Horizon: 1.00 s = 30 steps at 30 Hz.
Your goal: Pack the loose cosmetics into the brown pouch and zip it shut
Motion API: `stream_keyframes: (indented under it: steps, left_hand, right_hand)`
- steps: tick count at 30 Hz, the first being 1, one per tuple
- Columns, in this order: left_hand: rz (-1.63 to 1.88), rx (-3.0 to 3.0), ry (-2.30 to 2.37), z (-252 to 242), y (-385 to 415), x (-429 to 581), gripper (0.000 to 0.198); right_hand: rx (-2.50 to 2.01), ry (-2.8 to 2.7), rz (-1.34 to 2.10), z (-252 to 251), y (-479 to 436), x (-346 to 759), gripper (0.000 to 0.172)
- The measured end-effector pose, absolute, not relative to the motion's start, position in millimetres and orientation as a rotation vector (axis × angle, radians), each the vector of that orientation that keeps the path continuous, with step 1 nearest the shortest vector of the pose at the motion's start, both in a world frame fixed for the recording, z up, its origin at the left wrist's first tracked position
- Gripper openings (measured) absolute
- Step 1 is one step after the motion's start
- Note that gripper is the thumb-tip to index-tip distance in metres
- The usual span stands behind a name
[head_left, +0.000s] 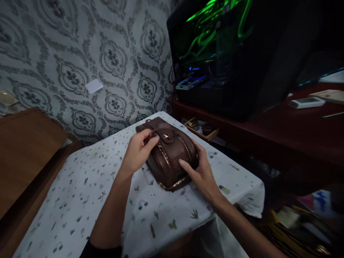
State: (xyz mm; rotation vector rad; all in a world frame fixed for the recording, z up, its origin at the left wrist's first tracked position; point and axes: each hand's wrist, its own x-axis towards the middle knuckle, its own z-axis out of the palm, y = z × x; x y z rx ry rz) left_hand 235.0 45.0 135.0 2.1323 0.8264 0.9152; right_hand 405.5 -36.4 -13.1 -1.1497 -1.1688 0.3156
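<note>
A brown leather bag (174, 159) with gold zippers lies on a table spread with a white patterned cloth (102, 179). A strap with a gold clasp (166, 136) crosses its top between two zippers. My left hand (138, 148) is closed at the bag's left upper edge, thumb and fingers pinched beside the strap and the left zipper (163, 154). Whether they grip the zipper pull or the leather, I cannot make out. My right hand (201, 173) grasps the bag's right side, thumb on top near the front corner, other fingers partly hidden behind it.
A dark computer case (215, 86) with green-lit tubes stands on a red-brown desk (282, 143) at right. Below it an open drawer (212, 135) holds small items. A wooden panel (29, 150) borders the left. Several things lie in a yellow-edged container (274, 216) at lower right.
</note>
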Motion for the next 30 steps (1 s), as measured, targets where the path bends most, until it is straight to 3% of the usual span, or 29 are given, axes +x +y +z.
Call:
stream_keyframes:
  steps: [14,18,23,30]
  left_hand:
    - [0.942,2.311,0.953,150.8,41.8,265.7,0.016]
    - [0.901,2.358,0.964,155.7,45.5,284.6,0.006]
    - [0.864,2.378,0.993,155.2,49.8,294.3,0.022]
    - [0.985,2.306,0.965,148.1,52.5,296.0,0.017]
  right_hand:
    - [-1.123,-1.106,0.441,-8.4,-40.7,402.4,0.074]
    - [-1.127,-1.123,0.465,-8.8,-43.5,404.8,0.073]
    - [-1.106,-1.155,0.484,-10.1,-45.8,407.1,0.072]
    - [-1.106,-1.170,0.498,-11.7,-45.3,406.3,0.073]
